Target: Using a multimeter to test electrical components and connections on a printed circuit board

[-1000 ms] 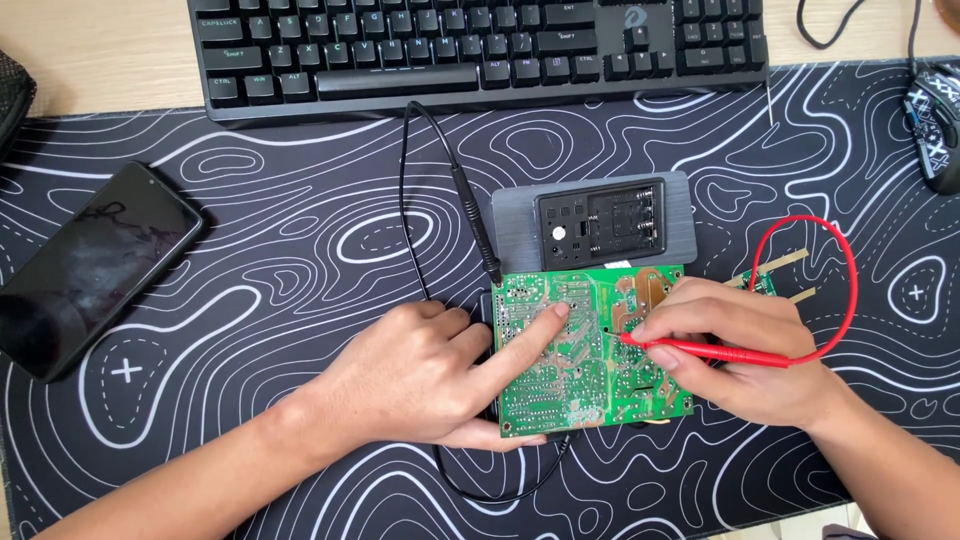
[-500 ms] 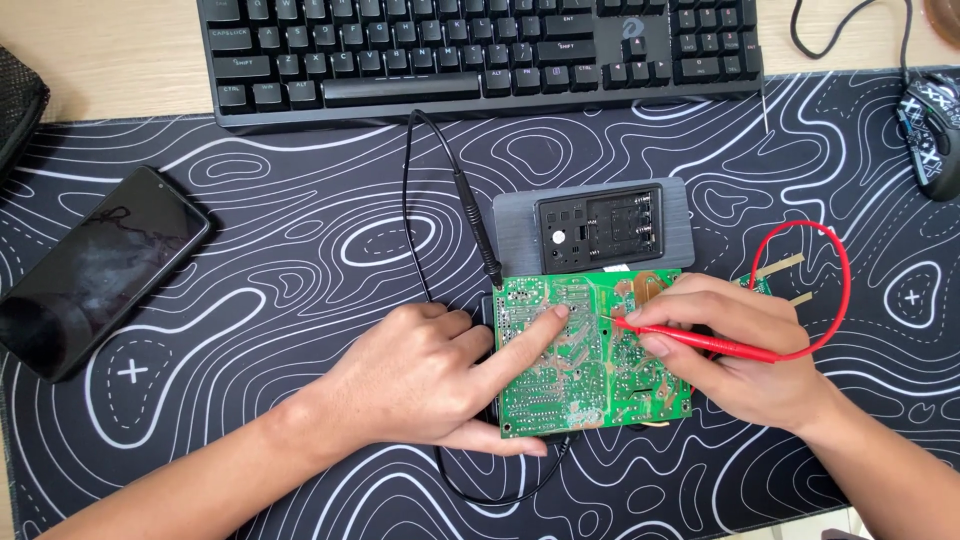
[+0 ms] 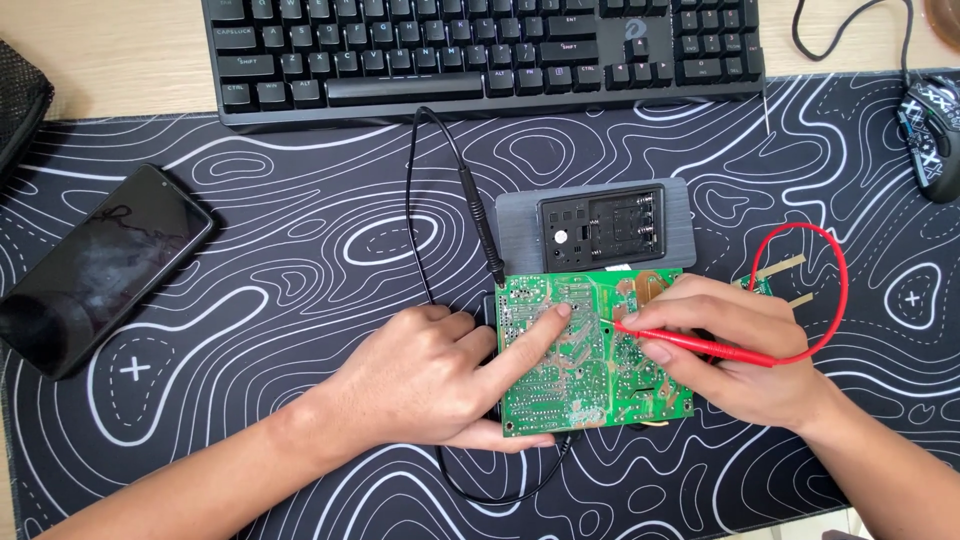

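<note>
A green circuit board [image 3: 575, 385] lies solder side up on the patterned desk mat [image 3: 300, 260]. My left hand [image 3: 425, 375] holds its left edge, thumb under the near edge and index finger pressed on the board's upper middle. My right hand [image 3: 745, 355] grips a red test probe [image 3: 700, 343] like a pen, its tip touching the board's upper right part. The red lead [image 3: 835, 265] loops behind that hand. A black probe [image 3: 480, 225] lies on the mat with its tip at the board's top left corner.
A grey device [image 3: 600, 225] with an open back compartment sits just beyond the board. A black keyboard [image 3: 480, 50] spans the far side. A black phone [image 3: 95, 265] lies at the left, a mouse [image 3: 930, 130] at the far right.
The red probe's tip has shifted slightly up and left across the board. My left hand and the board stay where they were.
</note>
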